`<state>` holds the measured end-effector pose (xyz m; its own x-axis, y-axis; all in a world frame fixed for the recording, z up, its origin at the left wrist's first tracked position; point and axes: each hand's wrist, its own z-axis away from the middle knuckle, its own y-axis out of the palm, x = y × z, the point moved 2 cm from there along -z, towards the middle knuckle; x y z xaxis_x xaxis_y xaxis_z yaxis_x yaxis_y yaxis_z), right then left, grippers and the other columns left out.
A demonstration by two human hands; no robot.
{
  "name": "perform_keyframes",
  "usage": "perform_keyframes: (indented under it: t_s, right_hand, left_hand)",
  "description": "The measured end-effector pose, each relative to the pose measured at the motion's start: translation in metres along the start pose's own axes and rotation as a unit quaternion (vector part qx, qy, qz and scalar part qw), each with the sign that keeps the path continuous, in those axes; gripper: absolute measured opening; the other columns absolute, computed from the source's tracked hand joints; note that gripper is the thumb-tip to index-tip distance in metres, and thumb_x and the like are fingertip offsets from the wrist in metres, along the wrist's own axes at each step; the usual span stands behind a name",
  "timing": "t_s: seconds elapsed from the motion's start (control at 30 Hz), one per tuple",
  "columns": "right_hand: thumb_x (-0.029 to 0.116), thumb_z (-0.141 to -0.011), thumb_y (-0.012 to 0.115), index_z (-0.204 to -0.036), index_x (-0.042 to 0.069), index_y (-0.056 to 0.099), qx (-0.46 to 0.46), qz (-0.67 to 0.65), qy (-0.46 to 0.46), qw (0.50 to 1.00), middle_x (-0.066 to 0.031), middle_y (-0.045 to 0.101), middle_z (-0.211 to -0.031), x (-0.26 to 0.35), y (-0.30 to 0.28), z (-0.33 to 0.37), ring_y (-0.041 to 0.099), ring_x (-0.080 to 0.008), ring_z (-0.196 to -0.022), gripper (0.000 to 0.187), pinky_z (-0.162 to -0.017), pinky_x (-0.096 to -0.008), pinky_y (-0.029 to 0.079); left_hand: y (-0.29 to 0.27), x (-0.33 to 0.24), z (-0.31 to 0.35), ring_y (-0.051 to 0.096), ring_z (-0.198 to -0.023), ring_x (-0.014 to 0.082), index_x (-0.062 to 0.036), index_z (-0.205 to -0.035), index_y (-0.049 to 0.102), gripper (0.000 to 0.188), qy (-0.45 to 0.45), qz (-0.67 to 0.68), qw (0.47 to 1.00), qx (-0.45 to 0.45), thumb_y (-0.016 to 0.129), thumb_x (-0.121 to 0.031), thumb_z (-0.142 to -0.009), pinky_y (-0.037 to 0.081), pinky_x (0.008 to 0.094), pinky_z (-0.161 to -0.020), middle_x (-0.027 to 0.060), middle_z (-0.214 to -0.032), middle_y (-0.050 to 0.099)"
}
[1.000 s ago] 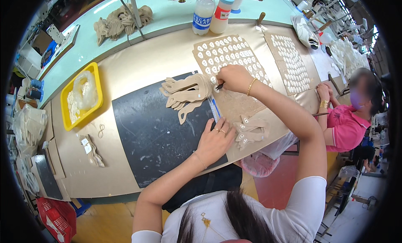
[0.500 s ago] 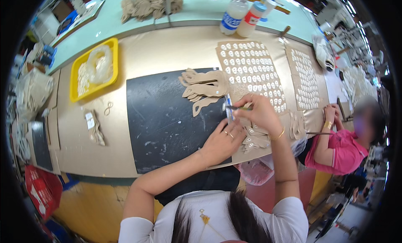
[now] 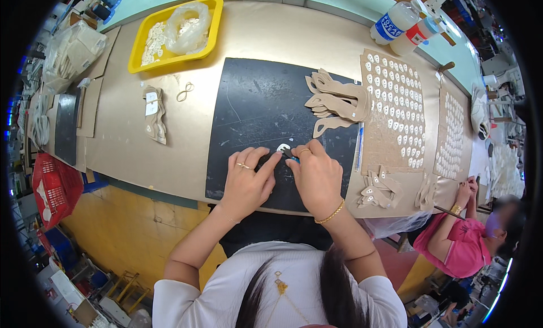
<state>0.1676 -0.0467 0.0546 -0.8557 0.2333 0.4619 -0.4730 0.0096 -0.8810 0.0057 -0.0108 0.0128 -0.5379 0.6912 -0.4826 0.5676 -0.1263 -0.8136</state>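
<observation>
A small white oval piece (image 3: 284, 147) lies near the front of the black mat (image 3: 243, 113), between my hands. My left hand (image 3: 248, 178) holds it against the mat with a fingertip, its other fingers bent beside it. My right hand (image 3: 317, 178) is closed on a slim dark tool with a teal part (image 3: 291, 155), its tip at the white piece. The fingers hide most of the tool, so its kind is unclear. Beige wavy fabric strips (image 3: 339, 102) lie stacked at the mat's far right. A white-and-blue slim stick (image 3: 359, 147) lies by the mat's right edge.
A beige sheet (image 3: 390, 147) carries rows of white pieces; another such sheet (image 3: 452, 141) lies farther right. More strips (image 3: 380, 189) lie in front. A yellow tray (image 3: 136, 59) stands far left, near a tagged strip bundle (image 3: 154, 113). Bottles (image 3: 393, 22) stand far right. A person in pink (image 3: 452, 243) sits at right.
Both hands have moved left, away from the white-and-blue stick, and now meet over the white piece on the mat. The view has turned, so the whole table appears shifted.
</observation>
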Motion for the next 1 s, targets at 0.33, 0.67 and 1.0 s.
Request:
perform_keyframes:
  t_s: [0.33, 0.67, 1.0]
  right_hand:
    - [0.019, -0.086, 0.076, -0.104, 0.007, 0.07, -0.015, -0.018, -0.041, 0.999, -0.0102, 0.062, -0.097, -0.013, -0.026, 0.005, 0.068, -0.0314, -0.08, 0.023, -0.07, -0.0436, 0.052]
    - [0.017, -0.084, 0.08, -0.095, 0.002, 0.076, -0.154, -0.005, -0.033, 0.988, -0.0096, 0.059, -0.085, -0.081, -0.03, -0.085, 0.061, -0.0261, -0.074, 0.019, -0.067, -0.0373, 0.049]
    - [0.0, -0.08, 0.075, -0.103, 0.006, 0.073, -0.132, -0.085, -0.066, 0.985, -0.0112, 0.072, -0.103, -0.074, -0.024, -0.072, 0.07, -0.0296, -0.082, 0.024, -0.07, -0.0359, 0.054]
  left_hand:
    - [0.009, -0.004, -0.017, 0.055, -0.112, 0.0294, -0.0075, -0.116, 0.071, 0.038, 0.008, -0.04, 0.999, 0.02, 0.075, -0.009, -0.078, 0.041, 0.0452, -0.093, 0.0097, -0.12, 0.058]
    - [0.009, 0.001, -0.009, 0.059, -0.104, 0.0283, -0.0082, -0.114, 0.071, 0.036, -0.016, 0.024, 0.998, -0.049, 0.076, -0.007, -0.079, 0.041, 0.0423, -0.092, 0.0103, -0.116, 0.06]
    - [0.008, 0.013, -0.002, 0.06, -0.106, 0.0262, -0.0063, -0.112, 0.07, 0.031, -0.082, 0.13, 0.986, -0.069, 0.073, -0.002, -0.081, 0.042, 0.0386, -0.095, 0.0112, -0.123, 0.061]
